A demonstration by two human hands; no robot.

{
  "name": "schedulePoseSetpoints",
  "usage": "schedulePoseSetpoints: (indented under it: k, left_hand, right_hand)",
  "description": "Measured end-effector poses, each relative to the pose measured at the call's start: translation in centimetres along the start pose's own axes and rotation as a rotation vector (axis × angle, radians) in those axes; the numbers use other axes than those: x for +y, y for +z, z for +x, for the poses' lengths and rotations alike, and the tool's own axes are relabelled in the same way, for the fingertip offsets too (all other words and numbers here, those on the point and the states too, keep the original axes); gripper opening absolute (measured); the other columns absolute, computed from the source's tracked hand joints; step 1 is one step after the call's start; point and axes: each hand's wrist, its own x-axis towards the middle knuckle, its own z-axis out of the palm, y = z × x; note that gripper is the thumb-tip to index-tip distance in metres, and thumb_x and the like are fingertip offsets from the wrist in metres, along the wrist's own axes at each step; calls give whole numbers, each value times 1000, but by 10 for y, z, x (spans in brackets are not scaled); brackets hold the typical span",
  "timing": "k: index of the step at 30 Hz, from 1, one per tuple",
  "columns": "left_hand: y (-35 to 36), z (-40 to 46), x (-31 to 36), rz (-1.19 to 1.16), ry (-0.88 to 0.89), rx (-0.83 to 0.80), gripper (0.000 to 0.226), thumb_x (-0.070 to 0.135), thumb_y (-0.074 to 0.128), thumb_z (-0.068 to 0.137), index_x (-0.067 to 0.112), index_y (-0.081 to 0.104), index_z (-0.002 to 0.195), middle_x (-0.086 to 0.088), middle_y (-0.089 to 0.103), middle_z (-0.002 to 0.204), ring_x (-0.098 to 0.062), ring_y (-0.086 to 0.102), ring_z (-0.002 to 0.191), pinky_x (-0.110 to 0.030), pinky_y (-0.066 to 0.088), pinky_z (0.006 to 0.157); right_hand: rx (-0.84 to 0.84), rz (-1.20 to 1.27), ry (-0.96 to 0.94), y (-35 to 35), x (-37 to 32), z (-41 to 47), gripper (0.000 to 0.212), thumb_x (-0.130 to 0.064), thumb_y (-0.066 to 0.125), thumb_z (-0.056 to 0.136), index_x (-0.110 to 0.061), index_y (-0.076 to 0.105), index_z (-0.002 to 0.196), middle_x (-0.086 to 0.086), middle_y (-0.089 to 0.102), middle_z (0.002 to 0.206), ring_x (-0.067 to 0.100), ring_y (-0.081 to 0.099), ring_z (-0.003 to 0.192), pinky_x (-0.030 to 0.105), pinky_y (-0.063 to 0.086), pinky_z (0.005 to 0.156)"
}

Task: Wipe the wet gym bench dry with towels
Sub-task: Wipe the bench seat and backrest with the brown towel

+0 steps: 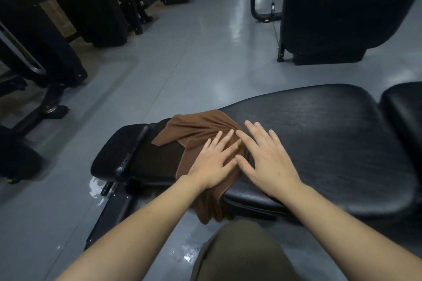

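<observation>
Both palms down on the brown towel (201, 134), which lies spread across the narrow end of the black bench (319, 139), one corner hanging over the near edge. The left hand (213, 162) lies flat on the cloth, fingers (225, 141) straight and a little fanned, gripping nothing. The right hand (267, 159) sits just beside it, fingers spread wide, its inner side on the towel's edge and the rest over bare padding. This looks like the wiping step itself, pressing the cloth into the surface. Water beads show on the small end pad (118, 150), and a puddle (96, 187) shines on the floor below. The long stretch of bench to the right shows a dull sheen; whether it's wet, I can't tell. Next move, I'd judge: keep the pressure on and slide the towel along, then reach that beaded end pad.
</observation>
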Motion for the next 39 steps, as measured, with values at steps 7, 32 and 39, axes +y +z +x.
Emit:
schedulePoseSetpoints:
  k: [7,32,39]
  left_hand:
    - [6,28,95,133,166,-45,78,53,12,88,25,12,161,-5,3,170,-25,-6,156,-48,1,126]
    - [-13,9,192,-100,457,-54,65,49,52,100,24,34,157,-3,18,168,-24,16,154,-38,12,126]
    - [-17,-40,85,-46,160,-60,67,58,42,101,42,15,159,15,5,169,-12,7,156,-36,10,126]
  right_hand:
    - [32,-21,67,-42,21,-16,78,-68,16,90,-30,25,158,0,16,168,18,5,155,39,4,125]
    - [23,189,410,-109,107,-104,64,-57,38,97,-25,41,153,-1,28,165,15,18,152,36,13,125]
    - [-87,-283,278,-93,91,-99,91,-81,10,87,-27,29,157,-1,13,168,17,2,155,42,2,125]
